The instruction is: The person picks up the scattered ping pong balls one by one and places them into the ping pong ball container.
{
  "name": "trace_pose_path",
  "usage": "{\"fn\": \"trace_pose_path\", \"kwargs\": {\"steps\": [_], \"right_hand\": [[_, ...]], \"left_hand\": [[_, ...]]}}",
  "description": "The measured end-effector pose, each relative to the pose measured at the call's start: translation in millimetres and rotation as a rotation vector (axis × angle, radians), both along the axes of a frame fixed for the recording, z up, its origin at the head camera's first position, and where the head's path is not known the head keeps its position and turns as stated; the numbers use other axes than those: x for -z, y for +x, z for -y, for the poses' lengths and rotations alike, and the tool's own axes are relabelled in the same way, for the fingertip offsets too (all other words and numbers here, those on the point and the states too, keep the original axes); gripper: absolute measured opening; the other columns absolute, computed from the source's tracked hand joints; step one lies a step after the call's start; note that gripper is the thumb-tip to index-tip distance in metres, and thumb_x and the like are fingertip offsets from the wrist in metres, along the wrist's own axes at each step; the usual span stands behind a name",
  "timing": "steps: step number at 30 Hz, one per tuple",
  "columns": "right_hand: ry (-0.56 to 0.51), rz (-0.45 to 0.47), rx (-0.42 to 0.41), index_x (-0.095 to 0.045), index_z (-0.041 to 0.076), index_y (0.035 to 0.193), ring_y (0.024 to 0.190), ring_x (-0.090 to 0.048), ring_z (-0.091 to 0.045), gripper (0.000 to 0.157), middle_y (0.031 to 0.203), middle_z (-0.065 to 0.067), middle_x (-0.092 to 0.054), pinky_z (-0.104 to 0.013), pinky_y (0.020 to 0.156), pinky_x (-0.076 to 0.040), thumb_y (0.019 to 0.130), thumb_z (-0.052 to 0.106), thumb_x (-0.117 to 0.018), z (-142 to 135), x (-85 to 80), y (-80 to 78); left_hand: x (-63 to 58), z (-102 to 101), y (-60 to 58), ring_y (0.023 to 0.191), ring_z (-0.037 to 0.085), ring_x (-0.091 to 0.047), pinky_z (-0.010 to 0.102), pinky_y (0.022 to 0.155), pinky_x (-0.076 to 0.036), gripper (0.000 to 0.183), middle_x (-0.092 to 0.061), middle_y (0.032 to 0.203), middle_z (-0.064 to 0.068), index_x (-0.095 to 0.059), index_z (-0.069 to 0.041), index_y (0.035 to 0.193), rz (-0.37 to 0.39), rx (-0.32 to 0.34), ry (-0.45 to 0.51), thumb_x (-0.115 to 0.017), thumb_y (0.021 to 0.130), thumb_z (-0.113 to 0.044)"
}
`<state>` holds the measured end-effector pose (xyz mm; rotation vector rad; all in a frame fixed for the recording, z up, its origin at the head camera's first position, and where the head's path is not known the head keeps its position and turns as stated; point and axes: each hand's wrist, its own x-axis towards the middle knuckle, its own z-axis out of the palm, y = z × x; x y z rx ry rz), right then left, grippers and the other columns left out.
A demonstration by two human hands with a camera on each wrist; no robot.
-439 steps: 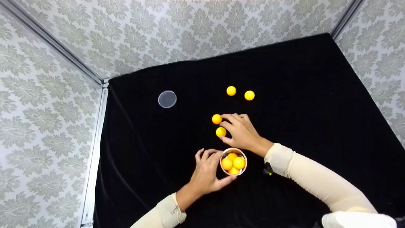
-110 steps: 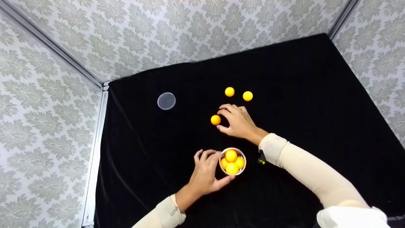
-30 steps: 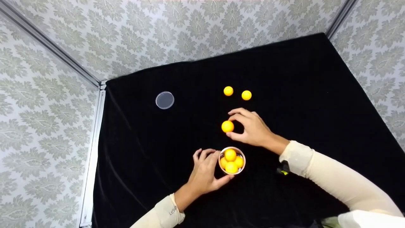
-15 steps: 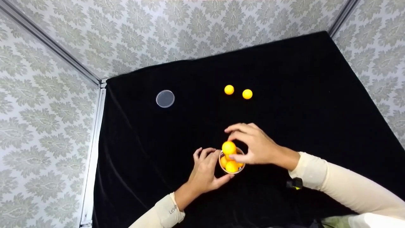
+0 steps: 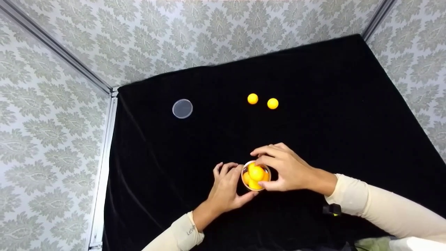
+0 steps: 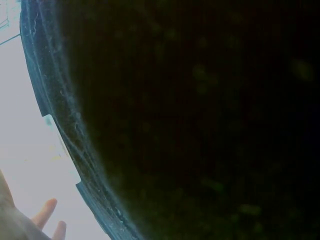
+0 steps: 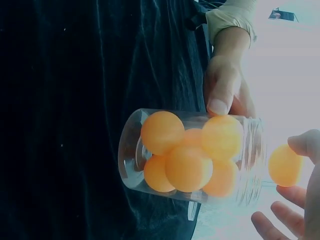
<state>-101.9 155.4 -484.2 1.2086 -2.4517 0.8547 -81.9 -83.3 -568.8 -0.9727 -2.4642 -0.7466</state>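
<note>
A clear jar (image 7: pixel 254 150) with a threaded neck stands on the black cloth, several orange ping-pong balls (image 7: pixel 189 167) inside it. My left hand (image 5: pixel 223 191) grips its side, thumb on the near side and fingers on the far side. Right at the mouth, my right hand (image 5: pixel 289 169) pinches another orange ping-pong ball (image 7: pixel 285 166) between thumb and finger. From the head view that ball overlaps those in the jar. The left wrist view is mostly dark, with a few fingertips (image 6: pixel 46 214) in its lower left corner.
Two loose ping-pong balls, one at left (image 5: pixel 253 98) and one at right (image 5: pixel 273 103), lie farther back on the black cloth (image 5: pixel 331 104). A round translucent lid (image 5: pixel 182 108) lies at the back left. Patterned wall panels (image 5: pixel 209 31) stand behind the cloth's far edge.
My right hand has picked up the ball that lay in front of the two loose ones and carried it toward me, over the jar's mouth. My left hand has stayed on the jar.
</note>
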Motion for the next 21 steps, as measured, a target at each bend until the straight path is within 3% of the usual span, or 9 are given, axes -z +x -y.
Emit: {"fn": "trace_pose_path", "kwargs": {"steps": [8, 21], "right_hand": [[0.005, -0.015, -0.021, -0.065, 0.021, 0.109, 0.108, -0.054, -0.011, 0.051, 0.126, 0.004, -0.056, -0.037, 0.086, -0.038, 0.067, 0.048, -0.073, 8, 8.2, 2.1], [-0.003, -0.010, -0.016, -0.066, 0.024, 0.105, 0.108, -0.054, -0.010, 0.044, 0.126, 0.006, -0.055, -0.036, 0.087, -0.036, 0.068, 0.047, -0.073, 14, 7.2, -1.1]], "left_hand": [[0.8, 0, -0.6, 0.109, 0.019, -0.049, 0.061, 0.093, -0.028, 0.075, -0.059, 0.114, -0.005, -0.055, -0.013, 0.121, -0.007, 0.010, 0.006, -0.069, 0.067, -0.063], [0.6, 0, -0.5, 0.109, 0.021, -0.050, 0.061, 0.092, -0.030, 0.077, -0.059, 0.112, -0.003, -0.053, -0.012, 0.122, -0.009, 0.007, 0.000, -0.066, 0.068, -0.065]]}}
